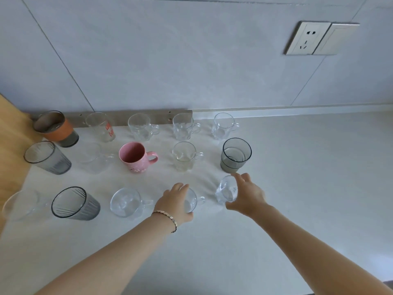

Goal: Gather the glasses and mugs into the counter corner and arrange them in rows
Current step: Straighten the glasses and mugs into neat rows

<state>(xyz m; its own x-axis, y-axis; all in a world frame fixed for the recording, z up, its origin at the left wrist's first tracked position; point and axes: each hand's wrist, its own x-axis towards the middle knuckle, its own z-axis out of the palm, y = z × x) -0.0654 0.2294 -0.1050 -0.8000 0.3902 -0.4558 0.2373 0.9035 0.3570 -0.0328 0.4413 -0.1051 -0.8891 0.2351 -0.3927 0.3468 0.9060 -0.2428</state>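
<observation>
Glasses and mugs stand in three rows on the white counter (297, 188) near the left corner. The back row runs from an orange-sleeved glass (56, 128) to clear handled mugs (224, 125). A pink mug (136, 157) and a grey tumbler (236, 155) stand in the middle row. In the front row my left hand (175, 202) wraps a clear handled mug (194, 201). My right hand (246, 195) holds a small clear glass (227, 191), fingers curled round its right side. A ribbed grey glass (74, 204) and a clear mug (125, 202) stand to the left.
A wooden panel (10, 145) borders the counter on the left. The tiled wall behind carries a socket and switch plate (319, 38). A grey strip (131, 117) runs along the wall base behind the back row.
</observation>
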